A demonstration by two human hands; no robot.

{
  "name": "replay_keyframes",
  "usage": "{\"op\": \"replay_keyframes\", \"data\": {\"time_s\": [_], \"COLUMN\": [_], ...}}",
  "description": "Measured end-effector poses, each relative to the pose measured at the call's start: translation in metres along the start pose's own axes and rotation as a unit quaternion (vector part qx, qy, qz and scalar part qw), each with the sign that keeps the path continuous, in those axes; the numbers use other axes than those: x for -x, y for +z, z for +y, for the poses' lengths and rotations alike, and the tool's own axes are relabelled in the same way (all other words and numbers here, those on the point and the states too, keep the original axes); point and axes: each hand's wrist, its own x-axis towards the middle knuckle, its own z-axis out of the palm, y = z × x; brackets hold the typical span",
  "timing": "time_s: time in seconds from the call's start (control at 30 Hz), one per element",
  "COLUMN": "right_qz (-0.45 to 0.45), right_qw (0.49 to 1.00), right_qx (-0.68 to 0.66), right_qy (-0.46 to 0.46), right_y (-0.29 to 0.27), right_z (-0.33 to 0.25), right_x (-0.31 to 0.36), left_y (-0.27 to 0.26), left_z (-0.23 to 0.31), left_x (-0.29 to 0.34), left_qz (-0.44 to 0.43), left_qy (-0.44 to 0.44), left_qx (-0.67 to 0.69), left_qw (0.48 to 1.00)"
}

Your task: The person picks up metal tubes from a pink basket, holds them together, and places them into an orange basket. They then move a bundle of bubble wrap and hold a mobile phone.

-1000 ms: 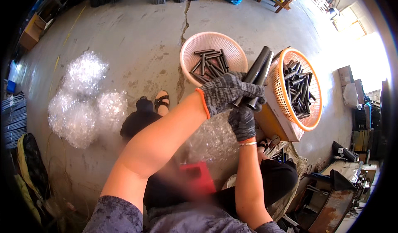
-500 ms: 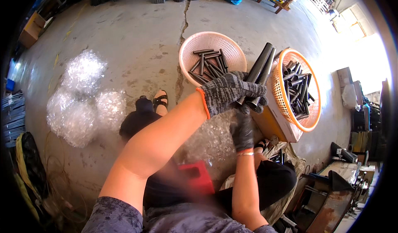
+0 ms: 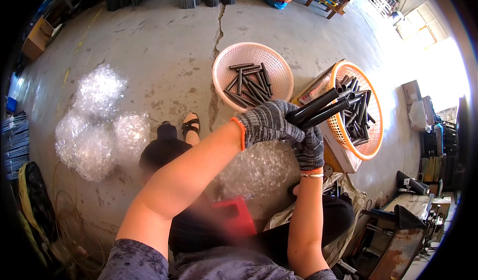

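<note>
Two black tapered tubes [image 3: 318,110] lie side by side in my left hand [image 3: 269,123], which wears a grey knitted glove with an orange cuff. Its fingers are wrapped round them. The tubes tilt up to the right, their far ends in front of the orange-rimmed basket. My right hand [image 3: 309,150], in a matching glove, is closed against their near ends, touching the left fingers. Its fingertips are partly hidden. Beyond my left hand a pale pink basket [image 3: 222,67] holds several thin black tubes [image 3: 251,83]. At the right, the orange-rimmed basket [image 3: 371,148] holds many wider black tubes [image 3: 356,113].
A cardboard box [image 3: 343,155] is under the orange-rimmed basket. Clear crumpled plastic bundles [image 3: 97,125] lie on the floor at the left, with more plastic [image 3: 256,173] below my hands. A red plastic object [image 3: 234,215] is near my legs. Metal equipment [image 3: 398,245] stands at lower right.
My right hand has come up from below and closed against the near ends of the tubes. The tubes have tipped from steep to a flatter slant toward the right.
</note>
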Motion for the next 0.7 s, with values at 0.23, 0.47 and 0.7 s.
{"op": "replay_keyframes", "data": {"time_s": [0.23,0.47,0.7], "right_qz": [-0.019,-0.022,-0.028], "right_qw": [1.0,1.0,0.935], "right_qx": [-0.01,-0.015,0.312], "right_qy": [0.001,-0.012,-0.165], "right_y": [-0.007,-0.017,-0.034], "right_z": [0.015,0.025,0.065], "right_x": [-0.002,0.003,-0.018], "left_y": [0.004,0.011,0.013], "left_z": [0.013,0.002,0.013], "left_x": [-0.001,-0.004,0.008], "left_qz": [0.032,0.1,-0.024], "left_qy": [0.029,0.084,0.039], "left_qx": [-0.07,0.091,0.388], "left_qw": [0.997,0.987,0.92]}}
